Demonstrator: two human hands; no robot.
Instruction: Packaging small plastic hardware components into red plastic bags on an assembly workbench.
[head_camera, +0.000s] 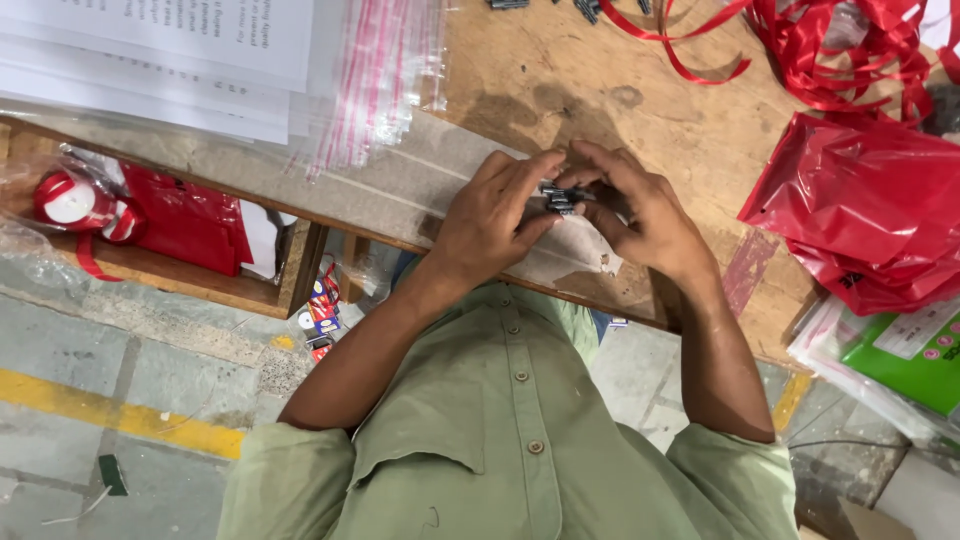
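Observation:
Both of my hands meet over the front edge of a worn wooden workbench (560, 70). My left hand (495, 215) and my right hand (640, 215) together pinch a small bunch of dark metal parts (560, 197) between their fingertips. The parts are short and blackish, partly hidden by my fingers. Beneath my hands lies a pale taped patch (400, 185) on the bench. I wear a light green buttoned shirt (510, 430).
Red ribbon (830, 50) and red plastic bags (870, 210) lie at the right. Zip bags (375, 70) and stacked paper sheets (150, 50) sit at the upper left. A shelf below holds a ribbon reel (70, 200). More dark parts (585, 8) lie at the far edge.

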